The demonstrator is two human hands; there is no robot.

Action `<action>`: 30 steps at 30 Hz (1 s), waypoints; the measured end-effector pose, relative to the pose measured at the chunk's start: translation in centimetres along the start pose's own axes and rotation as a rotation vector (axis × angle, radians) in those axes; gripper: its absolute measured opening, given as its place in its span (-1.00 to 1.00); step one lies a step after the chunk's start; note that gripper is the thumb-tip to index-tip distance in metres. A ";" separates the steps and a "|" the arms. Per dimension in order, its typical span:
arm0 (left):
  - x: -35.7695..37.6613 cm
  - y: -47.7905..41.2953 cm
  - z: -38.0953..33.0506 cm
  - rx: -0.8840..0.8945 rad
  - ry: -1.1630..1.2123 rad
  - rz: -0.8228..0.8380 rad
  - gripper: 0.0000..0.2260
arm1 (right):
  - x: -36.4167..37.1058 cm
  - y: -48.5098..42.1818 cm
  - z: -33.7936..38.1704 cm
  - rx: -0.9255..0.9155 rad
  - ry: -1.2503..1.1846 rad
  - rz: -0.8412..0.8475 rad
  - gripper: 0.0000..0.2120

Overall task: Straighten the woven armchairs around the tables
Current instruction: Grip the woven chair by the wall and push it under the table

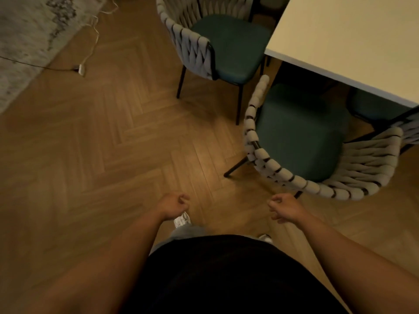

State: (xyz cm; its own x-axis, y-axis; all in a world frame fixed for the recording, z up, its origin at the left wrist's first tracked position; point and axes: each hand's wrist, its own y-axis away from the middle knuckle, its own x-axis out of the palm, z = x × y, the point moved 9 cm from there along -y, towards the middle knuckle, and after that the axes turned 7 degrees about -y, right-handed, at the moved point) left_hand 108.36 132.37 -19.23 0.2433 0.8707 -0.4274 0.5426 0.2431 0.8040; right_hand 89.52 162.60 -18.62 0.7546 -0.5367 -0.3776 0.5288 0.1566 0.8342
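Two woven armchairs with pale grey straps, dark green seats and black legs stand by a white table (353,46). The nearer armchair (301,141) is at the right, its seat partly under the table's corner and its curved back toward me. The farther armchair (217,39) sits at the table's left side. My left hand (173,206) and my right hand (286,206) hang low in front of me over the floor, fingers loosely curled, holding nothing. My right hand is a short way from the nearer armchair's back rim, not touching it.
Herringbone wood floor fills the left and centre. A pale rug (29,35) lies at the top left, with a white cable and plug block (80,69) beside it. Part of a third chair (408,128) shows at the right edge. My shoes (182,219) are below my hands.
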 end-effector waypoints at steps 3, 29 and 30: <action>-6.3 -1.1 2.7 -0.008 0.022 -0.039 -0.74 | 3.9 -0.5 5.0 -0.006 -0.004 0.018 -0.60; -47.7 -18.6 4.8 -0.024 0.052 -0.041 -0.74 | 16.4 -15.6 47.7 0.007 -0.023 0.132 -0.62; -49.4 -19.3 4.4 -0.005 0.042 -0.043 -0.74 | 16.5 -16.2 49.6 -0.001 -0.030 0.125 -0.63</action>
State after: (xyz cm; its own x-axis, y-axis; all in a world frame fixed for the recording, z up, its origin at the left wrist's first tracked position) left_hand 89.37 82.76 -15.46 0.1859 0.8768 -0.4435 0.5479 0.2822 0.7875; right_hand 74.18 110.10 -18.46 0.8026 -0.5375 -0.2587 0.4319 0.2244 0.8736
